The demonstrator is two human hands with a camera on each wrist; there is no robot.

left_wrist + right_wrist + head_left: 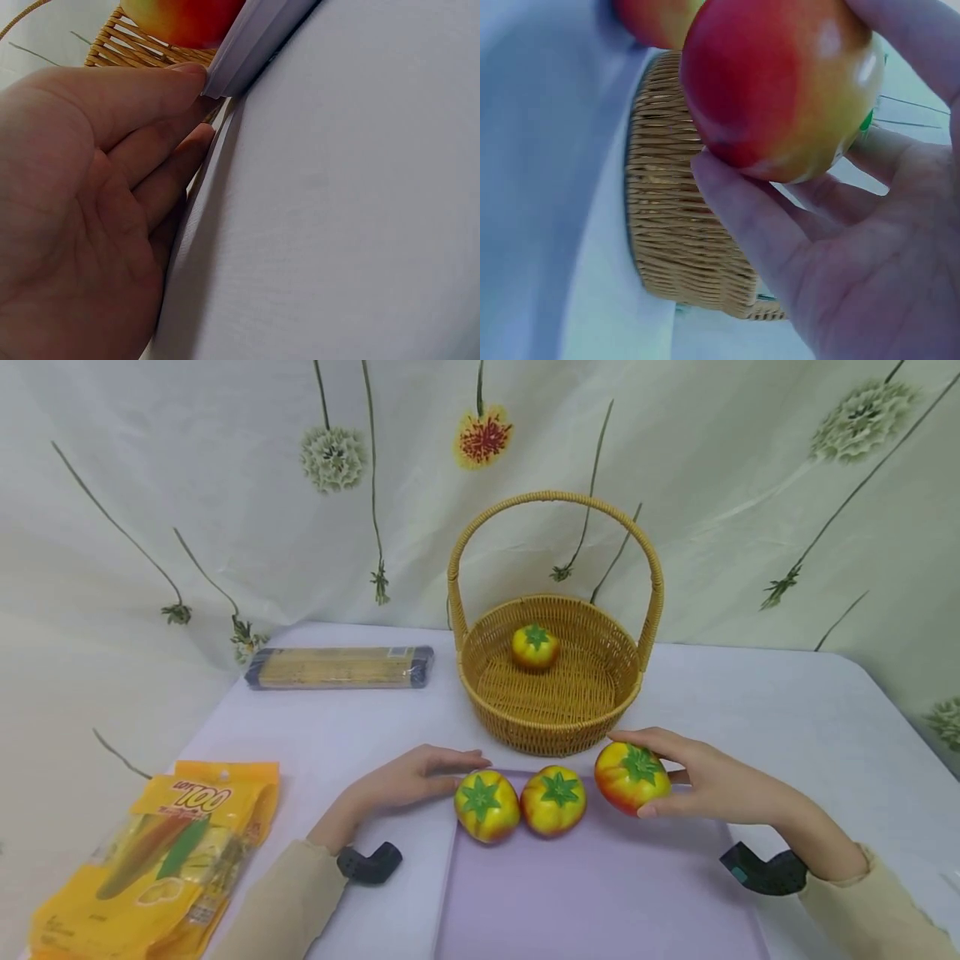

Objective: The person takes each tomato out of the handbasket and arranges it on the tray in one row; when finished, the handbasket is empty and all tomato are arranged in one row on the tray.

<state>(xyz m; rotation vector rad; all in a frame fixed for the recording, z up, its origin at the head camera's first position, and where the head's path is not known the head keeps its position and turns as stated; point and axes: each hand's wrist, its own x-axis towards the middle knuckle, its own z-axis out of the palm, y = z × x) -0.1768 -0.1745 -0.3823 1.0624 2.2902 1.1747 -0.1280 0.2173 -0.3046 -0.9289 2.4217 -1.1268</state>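
My right hand (708, 777) grips a yellow-red persimmon with a green star-shaped calyx (632, 777), raised above the right side of the lilac tray (600, 893). In the right wrist view the thumb and fingers hold that persimmon (780, 90) from its sides. Two similar persimmons, a left one (487, 807) and a middle one (553, 801), sit at the tray's far edge. At the tray's far left corner lies my left hand (416, 777), fingers fairly straight and holding no fruit. Its thumb meets the tray rim (225, 71) in the left wrist view. Another persimmon (536, 647) is inside the wicker basket (551, 739).
The basket's tall handle (555, 496) arches over it, just beyond the tray. A wrapped bundle of thin sticks (339, 667) lies to its left. Yellow snack bags (150, 868) occupy the table's left edge. A flower-printed cloth (712, 510) hangs behind.
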